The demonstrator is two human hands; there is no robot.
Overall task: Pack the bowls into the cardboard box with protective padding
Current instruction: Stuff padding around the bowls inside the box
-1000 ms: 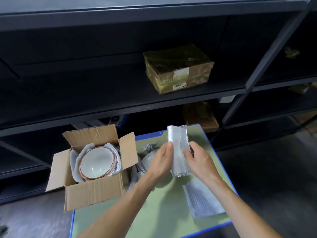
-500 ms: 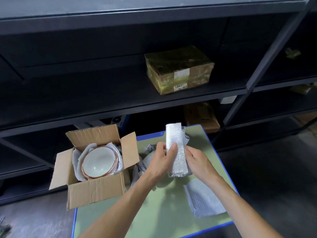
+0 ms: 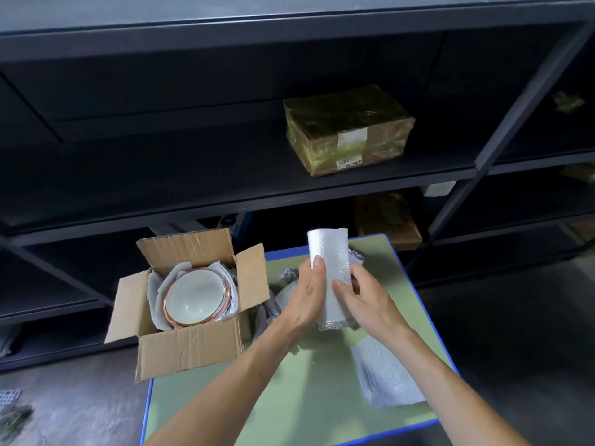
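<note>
Between my fingers the folded bubble wrap (image 3: pixel 331 255) stands upright. My left hand (image 3: pixel 306 294) curls round its left edge and my right hand (image 3: pixel 370 304) pinches lower down, likely to shape padding. Left of my fingers, a bowl (image 3: pixel 194 296) sits cushioned in the open cardboard box (image 3: pixel 190 349).

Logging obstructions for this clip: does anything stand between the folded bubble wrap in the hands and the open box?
Only the box's raised side flap stands between bubble wrap and box; the opening above the bowl is clear.
</note>
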